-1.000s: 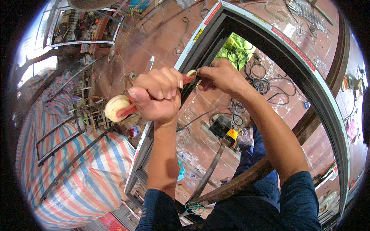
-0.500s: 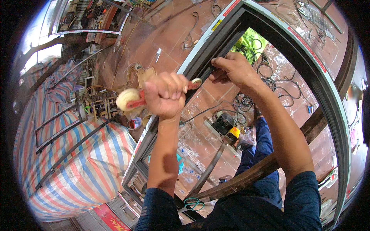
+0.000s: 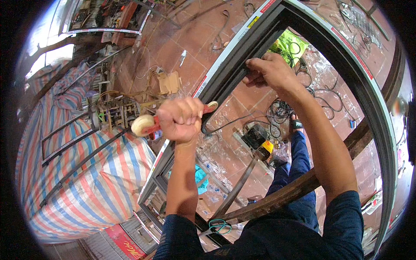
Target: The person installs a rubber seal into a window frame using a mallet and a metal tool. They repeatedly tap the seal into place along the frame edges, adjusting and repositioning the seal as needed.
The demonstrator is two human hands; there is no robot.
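Observation:
My left hand (image 3: 180, 118) is closed round the red handle of a roller (image 3: 149, 125), which has a cream wheel at each end. Its smaller wheel (image 3: 212, 105) lies over the left side of a large dark window frame (image 3: 229, 73) edged with pale protective tape. Farther along that same side, my right hand (image 3: 273, 73) has its fingers curled together at the inner edge. Whatever those fingers pinch or press is hidden beneath them.
A wooden bar (image 3: 281, 197) crosses under the frame near my body. Below lie a yellow-and-black power tool (image 3: 264, 151), tangled black cables (image 3: 279, 110) and a bright green bag (image 3: 288, 45). Teal-handled scissors (image 3: 220, 226) rest near me. Striped sheeting (image 3: 95, 195) covers a heap at left.
The whole view has shifted a little. My left hand with the roller has moved slightly nearer to me along the frame's side; my right hand stays at the same stretch.

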